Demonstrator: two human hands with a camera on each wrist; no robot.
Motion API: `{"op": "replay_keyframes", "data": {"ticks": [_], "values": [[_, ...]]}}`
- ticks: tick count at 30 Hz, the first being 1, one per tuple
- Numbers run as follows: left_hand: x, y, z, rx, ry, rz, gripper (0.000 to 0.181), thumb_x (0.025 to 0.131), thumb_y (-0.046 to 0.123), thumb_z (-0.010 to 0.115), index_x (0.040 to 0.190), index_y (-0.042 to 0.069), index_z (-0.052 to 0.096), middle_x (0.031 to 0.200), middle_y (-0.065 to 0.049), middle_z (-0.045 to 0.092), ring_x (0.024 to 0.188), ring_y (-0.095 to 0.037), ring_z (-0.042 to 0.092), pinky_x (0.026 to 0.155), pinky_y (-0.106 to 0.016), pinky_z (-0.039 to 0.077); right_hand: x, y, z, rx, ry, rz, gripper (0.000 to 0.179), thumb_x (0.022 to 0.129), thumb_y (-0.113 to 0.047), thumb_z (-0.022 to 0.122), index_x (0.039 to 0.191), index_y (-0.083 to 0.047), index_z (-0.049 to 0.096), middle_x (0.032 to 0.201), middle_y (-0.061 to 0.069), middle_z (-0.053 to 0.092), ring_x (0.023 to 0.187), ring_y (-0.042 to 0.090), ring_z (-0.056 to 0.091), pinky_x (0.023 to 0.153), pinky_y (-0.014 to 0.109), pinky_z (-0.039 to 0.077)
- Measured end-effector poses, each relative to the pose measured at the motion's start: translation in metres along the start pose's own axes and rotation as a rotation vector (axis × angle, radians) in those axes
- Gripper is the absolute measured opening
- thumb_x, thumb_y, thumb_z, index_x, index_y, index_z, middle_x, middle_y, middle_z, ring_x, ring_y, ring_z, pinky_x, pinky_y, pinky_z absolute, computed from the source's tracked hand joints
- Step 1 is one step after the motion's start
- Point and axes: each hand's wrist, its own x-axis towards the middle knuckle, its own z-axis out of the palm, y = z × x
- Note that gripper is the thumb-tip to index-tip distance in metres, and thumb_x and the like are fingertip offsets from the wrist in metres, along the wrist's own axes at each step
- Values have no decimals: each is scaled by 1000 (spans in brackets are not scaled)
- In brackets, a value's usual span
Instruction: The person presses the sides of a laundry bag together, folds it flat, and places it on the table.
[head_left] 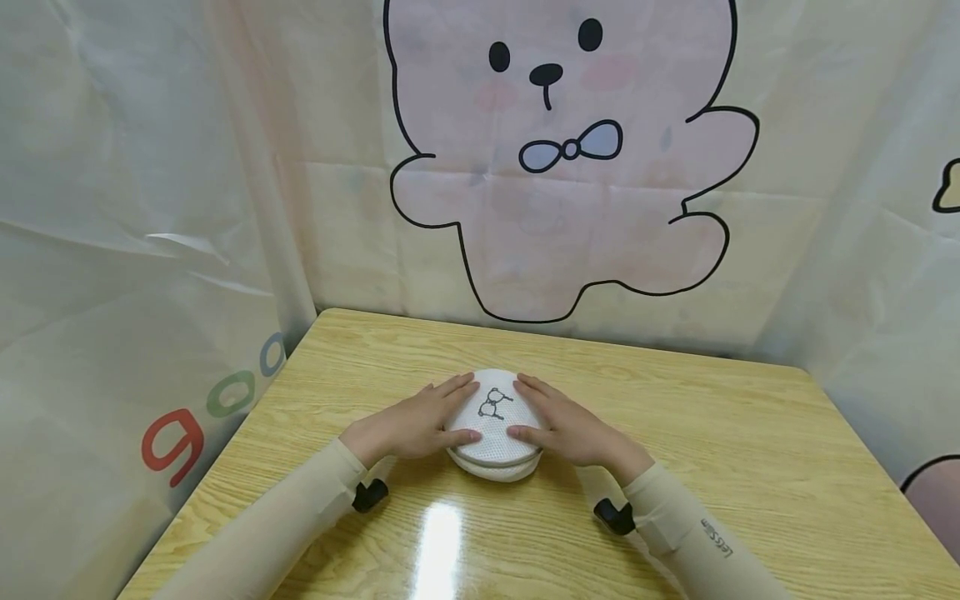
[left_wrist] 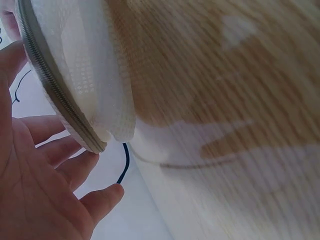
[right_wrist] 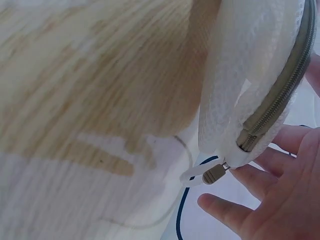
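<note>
A round white mesh laundry bag (head_left: 497,442) with a small dark line drawing on its lid lies on the table. My left hand (head_left: 423,422) rests on its left side and my right hand (head_left: 576,431) on its right, fingers extended and thumbs over the top. In the left wrist view, a grey-brown zipper (left_wrist: 52,82) runs along the bag's rim beside the fingers. The right wrist view has the zipper's pull tab (right_wrist: 214,174) at the zipper's end, near the right fingertips. The bag's underside is hidden.
The wood-grain table (head_left: 675,417) extends around the bag, with a bright light reflection near its front. A fabric curtain (head_left: 337,233) printed with a pink bear stands behind the table, and more fabric hangs at both sides.
</note>
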Motion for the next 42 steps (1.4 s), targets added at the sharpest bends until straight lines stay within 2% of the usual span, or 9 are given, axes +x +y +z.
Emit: {"op": "replay_keyframes", "data": {"ticks": [12,24,33,42], "values": [[1,-1,5,17,-12,-5,89,101,67,49,166,11,22,175,-9,14,161,-25,20,127,-59,23,1,0,4,-11,-29,27,90,101,-58,58,166,-8,22,174,12,17,160,36,19,127,59,25],[2,-1,8,1,-25,-9,89,102,63,52,166,10,21,175,-10,14,161,-27,19,127,-57,24,2,3,9,-24,-38,15,88,102,-55,59,165,-5,23,173,15,18,159,37,22,126,58,26],[4,1,8,25,-48,-19,89,102,61,54,166,8,22,175,-11,14,161,-29,19,129,-48,24,3,5,14,-48,-45,13,88,103,-54,58,164,-3,23,173,18,19,158,39,23,126,57,27],[7,2,10,36,-59,-44,90,101,59,58,164,5,25,173,-15,18,160,-32,22,128,-47,26,6,4,18,-80,-54,24,87,103,-52,59,164,-1,23,173,18,19,159,38,23,127,55,27]]}}
